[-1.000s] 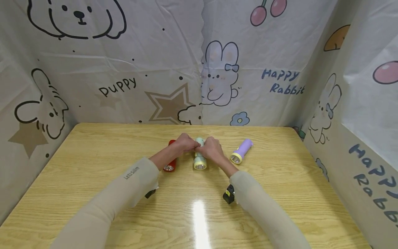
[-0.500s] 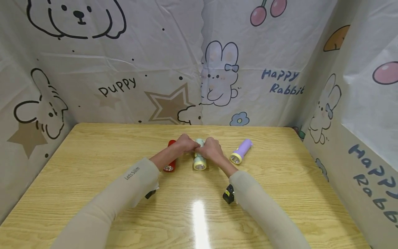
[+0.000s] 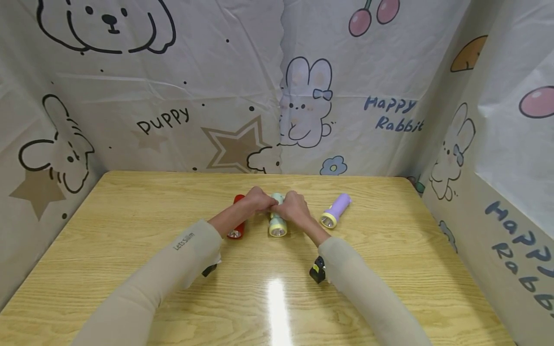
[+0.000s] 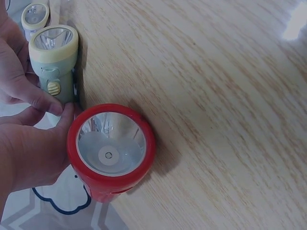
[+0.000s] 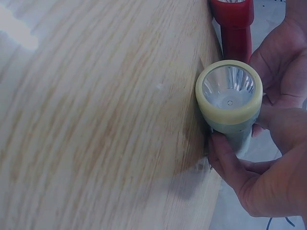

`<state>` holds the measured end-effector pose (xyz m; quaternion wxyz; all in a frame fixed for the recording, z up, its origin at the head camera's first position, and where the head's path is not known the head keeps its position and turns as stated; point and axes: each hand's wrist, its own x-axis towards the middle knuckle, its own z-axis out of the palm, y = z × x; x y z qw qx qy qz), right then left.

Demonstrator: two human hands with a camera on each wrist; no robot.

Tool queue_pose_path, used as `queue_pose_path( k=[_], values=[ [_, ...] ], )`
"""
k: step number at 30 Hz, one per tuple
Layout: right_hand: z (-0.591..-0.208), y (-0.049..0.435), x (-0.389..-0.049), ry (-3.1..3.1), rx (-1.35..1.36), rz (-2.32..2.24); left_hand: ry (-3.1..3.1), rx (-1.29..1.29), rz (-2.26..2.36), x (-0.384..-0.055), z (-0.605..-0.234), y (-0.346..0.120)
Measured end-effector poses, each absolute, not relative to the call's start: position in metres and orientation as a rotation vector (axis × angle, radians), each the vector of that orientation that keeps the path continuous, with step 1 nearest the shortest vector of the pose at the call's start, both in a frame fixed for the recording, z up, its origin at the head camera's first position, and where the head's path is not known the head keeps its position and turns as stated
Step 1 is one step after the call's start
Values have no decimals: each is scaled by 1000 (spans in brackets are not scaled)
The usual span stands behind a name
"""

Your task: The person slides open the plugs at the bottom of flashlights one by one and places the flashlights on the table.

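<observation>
A pale green flashlight [image 3: 278, 227] with a cream rim lies near the middle of the table, its lens toward me. My left hand [image 3: 258, 199] grips its body from the left, thumb and fingertips against it. From the other side my right hand [image 3: 295, 207] holds the same body, its thumb near the ridged yellow switch [image 4: 53, 87] in the left wrist view. The two hands meet over the barrel and cover part of it. Beside my left wrist lies a red flashlight [image 3: 236, 232], partly hidden by the forearm. In the right wrist view, right fingers [image 5: 225, 155] curl under the cream head.
A purple flashlight [image 3: 339, 206] with a yellow rim lies to the right of my right hand. The wooden table [image 3: 173, 192] ends at a printed cloth backdrop [image 3: 173, 86], which also rises at both sides. Black wrist devices [image 3: 318, 270] sit under the sleeves.
The green flashlight and both hands have shifted very slightly toward me. The grip looks the same, and the red and purple flashlights stay in place.
</observation>
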<state>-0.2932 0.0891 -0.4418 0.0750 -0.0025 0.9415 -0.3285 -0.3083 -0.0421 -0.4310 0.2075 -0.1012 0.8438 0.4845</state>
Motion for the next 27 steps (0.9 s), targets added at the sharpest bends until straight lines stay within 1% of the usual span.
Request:
queue_pose_path(
  k=[22, 27],
  values=[
    [-443, 85, -292, 2829, -31, -976, 2298, -307, 1389, -307, -432, -45],
    [-443, 85, -294, 2841, -39, -948, 2277, -277, 1428, -307, -432, -47]
  ],
)
